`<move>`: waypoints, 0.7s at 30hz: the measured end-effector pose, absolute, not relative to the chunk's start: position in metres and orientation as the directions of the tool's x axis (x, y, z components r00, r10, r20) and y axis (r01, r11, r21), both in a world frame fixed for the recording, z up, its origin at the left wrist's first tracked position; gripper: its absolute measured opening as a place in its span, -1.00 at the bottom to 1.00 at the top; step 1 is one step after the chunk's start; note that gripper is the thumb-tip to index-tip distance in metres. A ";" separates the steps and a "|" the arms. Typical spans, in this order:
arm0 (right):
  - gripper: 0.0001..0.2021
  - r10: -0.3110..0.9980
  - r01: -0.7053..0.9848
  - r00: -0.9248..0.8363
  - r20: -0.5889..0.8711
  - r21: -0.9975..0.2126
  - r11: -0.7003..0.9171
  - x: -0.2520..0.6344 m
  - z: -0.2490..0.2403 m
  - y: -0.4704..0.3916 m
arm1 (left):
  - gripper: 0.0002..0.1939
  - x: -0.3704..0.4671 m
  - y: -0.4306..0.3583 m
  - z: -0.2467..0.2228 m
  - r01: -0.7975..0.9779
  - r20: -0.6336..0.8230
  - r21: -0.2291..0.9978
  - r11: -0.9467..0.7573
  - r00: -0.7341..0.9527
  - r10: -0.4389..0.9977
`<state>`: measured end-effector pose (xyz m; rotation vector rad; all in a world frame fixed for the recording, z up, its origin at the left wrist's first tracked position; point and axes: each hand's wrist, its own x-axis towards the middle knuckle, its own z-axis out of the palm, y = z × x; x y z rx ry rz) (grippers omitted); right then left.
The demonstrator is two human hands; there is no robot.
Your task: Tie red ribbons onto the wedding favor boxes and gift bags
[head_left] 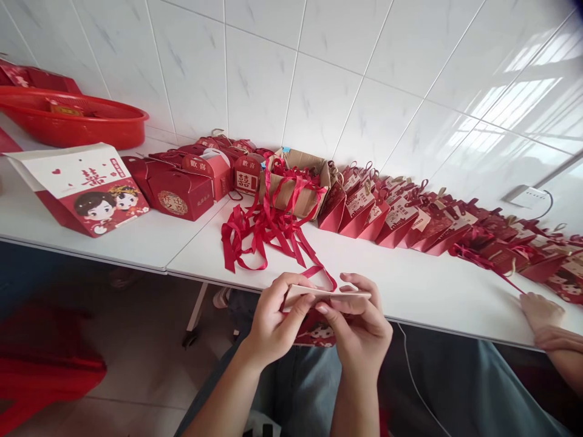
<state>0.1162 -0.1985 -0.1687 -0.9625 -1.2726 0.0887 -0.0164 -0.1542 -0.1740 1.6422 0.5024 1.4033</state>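
The left hand and the right hand both grip one red paper box — it is above the lap, beside the near edge of the bench. Farther, red ribbons hang from a cardboard box.

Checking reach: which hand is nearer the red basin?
Left. The left hand holds the printed box by its left side, right of the red basin; the right hand, on the box's right side, is farther.
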 end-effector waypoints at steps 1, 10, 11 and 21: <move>-0.82 0.542 0.450 0.347 0.765 -0.643 0.620 0.115 -0.169 -0.198 | -0.90 -0.017 -0.154 -0.175 -0.232 0.580 0.814 -0.532 0.273 0.768; -0.34 0.680 0.131 0.527 0.511 -0.838 0.529 0.108 -0.166 -0.197 | -0.85 -0.020 -0.152 -0.176 -0.335 0.663 0.748 -0.573 0.351 0.661; -0.48 0.729 0.084 0.515 0.451 -0.873 0.480 0.109 -0.166 -0.198 | -0.81 -0.021 -0.151 -0.175 -0.340 0.666 0.746 -0.573 0.372 0.647; -0.64 0.665 0.123 0.599 0.446 -0.872 0.474 0.120 -0.168 -0.203 | -0.69 -0.051 -0.136 -0.166 0.234 0.508 0.738 -0.633 0.426 0.749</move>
